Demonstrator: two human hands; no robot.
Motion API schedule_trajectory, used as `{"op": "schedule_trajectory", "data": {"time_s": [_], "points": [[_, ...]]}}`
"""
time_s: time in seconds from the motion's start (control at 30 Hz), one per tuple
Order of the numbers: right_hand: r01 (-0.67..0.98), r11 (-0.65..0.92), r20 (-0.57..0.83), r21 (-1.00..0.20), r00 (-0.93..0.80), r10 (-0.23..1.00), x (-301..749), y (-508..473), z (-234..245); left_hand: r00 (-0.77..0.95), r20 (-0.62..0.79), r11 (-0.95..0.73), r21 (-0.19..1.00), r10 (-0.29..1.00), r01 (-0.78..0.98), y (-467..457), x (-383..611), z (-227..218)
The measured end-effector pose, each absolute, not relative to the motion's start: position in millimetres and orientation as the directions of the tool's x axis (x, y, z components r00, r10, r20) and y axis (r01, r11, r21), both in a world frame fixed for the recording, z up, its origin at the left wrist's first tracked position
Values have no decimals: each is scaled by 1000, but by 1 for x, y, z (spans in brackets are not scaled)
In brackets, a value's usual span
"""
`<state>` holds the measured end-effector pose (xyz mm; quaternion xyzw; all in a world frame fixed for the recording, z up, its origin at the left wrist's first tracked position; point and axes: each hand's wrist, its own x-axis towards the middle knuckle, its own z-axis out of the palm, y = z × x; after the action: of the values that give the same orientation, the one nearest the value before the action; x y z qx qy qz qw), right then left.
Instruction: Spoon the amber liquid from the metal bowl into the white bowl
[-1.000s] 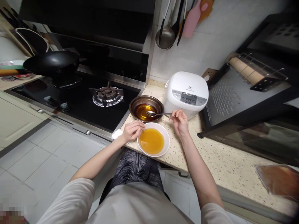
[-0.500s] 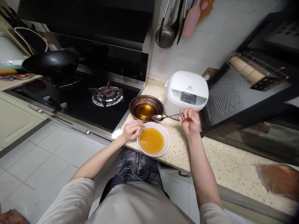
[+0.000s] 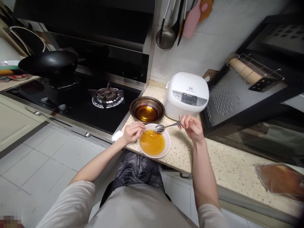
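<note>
A white bowl (image 3: 167, 142) of orange-yellow liquid (image 3: 153, 145) stands near the counter's front edge. My left hand (image 3: 133, 132) is closed on its upper left rim, thumb and fingers together. In my right hand (image 3: 192, 127) is the handle of a metal spoon (image 3: 173, 124), pinched between thumb and fingers. The spoon's head is tilted over the far side of the white bowl, and ripples spread on the liquid just beneath it. Directly behind, a dark metal bowl (image 3: 132, 110) contains clear amber liquid.
A white rice cooker (image 3: 186, 91) stands behind the spoon, against the wall. To the left are a gas hob (image 3: 108, 95) and a black wok (image 3: 51, 61). White tissue (image 3: 117, 136) lies beside my left hand. A flat brown packet (image 3: 280, 180) rests far right on the counter.
My right hand has tipped the spoon and brought its head down from the dark bowl's edge to over the white bowl. Ripples now show in the liquid. My left hand stays at the rim.
</note>
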<state>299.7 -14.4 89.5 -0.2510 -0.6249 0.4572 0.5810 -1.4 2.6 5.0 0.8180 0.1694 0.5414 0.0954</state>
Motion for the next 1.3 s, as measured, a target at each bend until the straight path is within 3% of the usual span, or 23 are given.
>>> {"op": "schedule_trajectory", "data": {"time_s": [0.2, 0.37, 0.6, 0.8, 1.3], "points": [[-110, 510, 521, -853, -245, 818, 301, -25, 94, 362, 846, -919, 341, 391, 197, 1, -2, 9], [-183, 471, 502, -863, -219, 837, 297, -23, 93, 355, 844, -915, 354, 401, 192, 1, -1, 7], [-384, 346, 384, -856, -24, 923, 288, -7, 86, 357, 840, -913, 365, 408, 184, 3, -3, 2], [-332, 374, 356, -866, 116, 927, 272, 7, 67, 355, 850, -920, 345, 390, 185, 4, -2, 2], [-230, 310, 318, -923, 4, 948, 246, 25, 26, 361, 858, -930, 319, 365, 181, 3, -1, 7]]}}
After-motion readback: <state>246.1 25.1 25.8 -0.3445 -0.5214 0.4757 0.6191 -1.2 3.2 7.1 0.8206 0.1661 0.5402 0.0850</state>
